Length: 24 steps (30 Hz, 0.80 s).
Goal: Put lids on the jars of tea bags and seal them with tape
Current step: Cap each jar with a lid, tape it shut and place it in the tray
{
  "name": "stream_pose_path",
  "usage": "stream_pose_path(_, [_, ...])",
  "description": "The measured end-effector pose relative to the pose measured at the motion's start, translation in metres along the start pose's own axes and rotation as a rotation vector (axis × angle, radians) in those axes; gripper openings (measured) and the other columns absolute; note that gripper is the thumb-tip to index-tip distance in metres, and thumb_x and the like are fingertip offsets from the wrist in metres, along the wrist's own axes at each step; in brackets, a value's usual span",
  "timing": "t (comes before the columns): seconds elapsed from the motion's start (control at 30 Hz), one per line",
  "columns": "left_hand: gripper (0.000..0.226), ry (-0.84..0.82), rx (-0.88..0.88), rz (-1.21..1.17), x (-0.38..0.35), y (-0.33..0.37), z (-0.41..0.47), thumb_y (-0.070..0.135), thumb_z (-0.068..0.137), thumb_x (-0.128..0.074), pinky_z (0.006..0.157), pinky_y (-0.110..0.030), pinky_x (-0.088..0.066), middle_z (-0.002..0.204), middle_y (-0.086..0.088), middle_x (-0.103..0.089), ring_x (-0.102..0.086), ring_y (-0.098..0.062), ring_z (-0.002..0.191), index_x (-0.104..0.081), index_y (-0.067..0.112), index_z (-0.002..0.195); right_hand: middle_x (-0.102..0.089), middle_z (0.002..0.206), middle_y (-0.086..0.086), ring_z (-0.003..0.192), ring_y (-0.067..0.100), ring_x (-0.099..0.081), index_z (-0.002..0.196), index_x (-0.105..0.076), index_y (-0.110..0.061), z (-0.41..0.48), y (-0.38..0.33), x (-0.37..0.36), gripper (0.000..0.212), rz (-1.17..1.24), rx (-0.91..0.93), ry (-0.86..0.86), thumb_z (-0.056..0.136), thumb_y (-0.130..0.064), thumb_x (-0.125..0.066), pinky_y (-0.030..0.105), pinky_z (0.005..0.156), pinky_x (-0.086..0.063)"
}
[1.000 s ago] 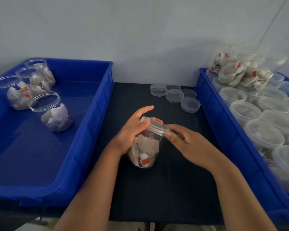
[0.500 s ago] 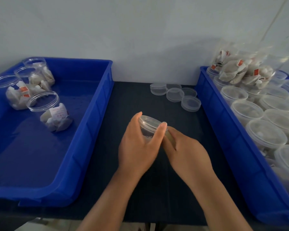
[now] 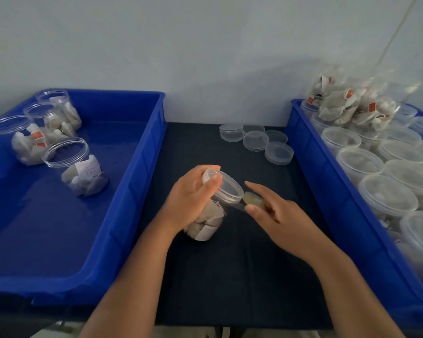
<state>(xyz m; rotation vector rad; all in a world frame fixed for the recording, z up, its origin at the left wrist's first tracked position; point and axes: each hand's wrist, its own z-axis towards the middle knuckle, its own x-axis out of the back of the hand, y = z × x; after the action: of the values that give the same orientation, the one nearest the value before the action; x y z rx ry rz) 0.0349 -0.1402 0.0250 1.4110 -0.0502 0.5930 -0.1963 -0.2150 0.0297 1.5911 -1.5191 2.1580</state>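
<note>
A clear jar of tea bags [image 3: 206, 224] stands tilted on the dark mat [image 3: 230, 276] in the middle, with a clear lid [image 3: 227, 185] on its mouth. My left hand [image 3: 191, 198] grips the jar around its upper part, thumb and fingers curled at the lid's rim. My right hand [image 3: 276, 215] pinches a small yellowish roll of tape [image 3: 253, 198] right beside the lid's edge; a strip seems to run from it to the jar.
A blue bin [image 3: 137, 196] on the left holds several open jars of tea bags [image 3: 76, 167]. A blue bin [image 3: 327, 191] on the right holds several lidded jars [image 3: 386, 198] and a bag of tea bags [image 3: 352, 106]. Loose lids [image 3: 257, 141] lie at the mat's back.
My left hand shifted its grip and the jar turned, showing its body again. My right hand drew back to the right, and the tape roll now shows beside the lid.
</note>
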Motion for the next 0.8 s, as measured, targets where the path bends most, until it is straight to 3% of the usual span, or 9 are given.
stream_pose_path(0.07, [0.061,-0.135,0.045,-0.064,0.004,-0.002,0.008,0.076,0.093,-0.041,0.091,-0.017,-0.051,0.119,0.021,-0.072,-0.067,0.001,0.113,-0.065,0.036,0.132,-0.068,0.084,-0.012,0.079,0.001,-0.065,0.145,-0.024,-0.076,0.004,-0.001,0.0,0.061,0.029,0.032,0.019,0.086,-0.086,-0.031,0.023,0.062,-0.052])
stream_pose_path(0.13, [0.054,-0.255,0.124,-0.177,0.006,-0.004,0.012,0.068,0.099,-0.041,0.087,-0.023,-0.057,0.117,0.005,-0.076,-0.073,-0.011,0.109,-0.067,0.032,0.129,-0.066,0.094,-0.037,0.085,-0.012,-0.063,0.136,-0.028,-0.082,0.008,-0.006,-0.003,0.045,0.063,0.069,0.045,0.091,-0.081,-0.035,0.012,0.07,-0.049])
stream_pose_path(0.2, [0.053,-0.261,0.165,-0.203,0.008,-0.003,0.014,0.068,0.1,-0.039,0.083,-0.021,-0.057,0.112,0.0,-0.077,-0.074,-0.015,0.104,-0.069,0.031,0.124,-0.056,0.097,-0.055,0.091,-0.024,-0.057,0.133,-0.036,-0.081,0.009,-0.012,-0.007,0.041,0.071,0.077,0.09,0.092,-0.08,-0.035,-0.001,0.077,-0.041])
stream_pose_path(0.27, [0.054,-0.217,0.13,-0.141,0.005,0.0,0.014,0.072,0.1,-0.036,0.08,-0.018,-0.054,0.105,0.004,-0.076,-0.073,-0.011,0.097,-0.072,0.033,0.112,-0.057,0.104,-0.054,0.093,-0.024,-0.056,0.145,-0.04,-0.068,0.01,-0.014,-0.013,0.056,0.072,0.058,0.151,0.091,-0.081,-0.032,0.0,0.078,-0.041])
stream_pose_path(0.33, [0.046,-0.031,0.045,-0.053,-0.002,0.001,0.01,0.068,0.099,-0.043,0.077,-0.018,-0.052,0.098,0.014,-0.074,-0.071,-0.003,0.091,-0.072,0.033,0.102,-0.059,0.117,-0.047,0.099,-0.022,-0.056,0.15,-0.042,-0.059,0.007,-0.014,-0.019,0.063,0.08,0.031,0.2,0.092,-0.08,-0.033,0.001,0.078,-0.042])
stream_pose_path(0.43, [0.044,0.292,-0.042,0.03,-0.013,0.005,-0.008,0.068,0.095,-0.051,0.08,-0.012,-0.054,0.102,0.026,-0.072,-0.069,0.008,0.099,-0.072,0.036,0.116,-0.053,0.111,-0.05,0.109,-0.022,-0.055,0.152,-0.043,-0.055,0.001,-0.019,-0.022,0.062,0.062,0.022,0.232,0.094,-0.076,-0.034,0.002,0.078,-0.044])
stream_pose_path(0.53, [0.083,0.23,0.026,0.21,-0.03,0.013,-0.025,0.093,0.085,-0.031,0.086,-0.012,-0.049,0.125,0.03,-0.063,-0.058,0.015,0.114,-0.048,0.041,0.148,-0.057,0.097,-0.041,0.099,-0.02,-0.056,0.152,-0.044,-0.052,-0.002,-0.027,-0.024,0.061,-0.001,0.03,0.258,0.096,-0.074,-0.032,0.007,0.069,-0.043])
stream_pose_path(0.6, [0.097,0.238,0.068,0.239,-0.04,0.016,-0.028,0.1,0.074,-0.033,0.092,-0.019,-0.044,0.137,0.026,-0.056,-0.054,0.009,0.12,-0.037,0.042,0.152,-0.058,0.09,-0.035,0.094,-0.019,-0.056,0.151,-0.043,-0.052,-0.004,-0.031,-0.027,0.062,-0.011,0.046,0.262,0.095,-0.074,-0.029,0.008,0.067,-0.044])
stream_pose_path(0.8, [0.068,0.315,0.092,0.209,-0.034,0.009,-0.019,0.09,0.077,-0.047,0.081,-0.016,-0.045,0.109,0.04,-0.059,-0.055,0.02,0.104,-0.046,0.054,0.134,-0.061,0.099,-0.038,0.095,-0.017,-0.058,0.148,-0.035,-0.056,-0.001,-0.027,-0.027,0.058,0.118,0.03,0.165,0.093,-0.076,-0.042,0.006,0.071,-0.045])
